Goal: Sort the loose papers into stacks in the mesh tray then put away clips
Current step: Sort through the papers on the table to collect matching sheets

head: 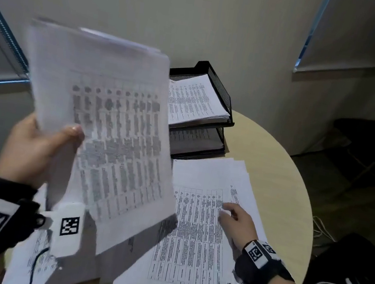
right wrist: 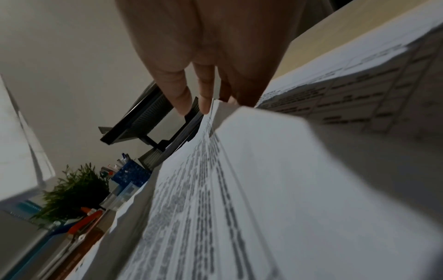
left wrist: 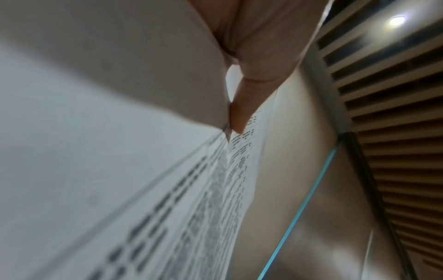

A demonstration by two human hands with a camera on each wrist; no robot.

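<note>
My left hand (head: 42, 144) grips a sheaf of printed papers (head: 103, 110) by its lower left edge, thumb on the front, and holds it raised and tilted above the table; the left wrist view shows the thumb (left wrist: 242, 113) pressed on the printed papers (left wrist: 191, 189). Loose printed sheets (head: 191, 239) lie spread over the round table. My right hand (head: 234, 218) rests flat on them with straight fingers (right wrist: 184, 98). The black two-tier mesh tray (head: 217, 83) stands at the table's far side, with a paper stack in each tier. No clips are visible in the head view.
The round beige table (head: 285, 180) has bare surface to the right of the sheets. In the right wrist view, a small green plant (right wrist: 76, 189), a blue pen holder (right wrist: 130, 175) and orange-handled items (right wrist: 82, 223) sit left of the papers. A dark bag with white cables (head: 343, 282) lies on the floor at right.
</note>
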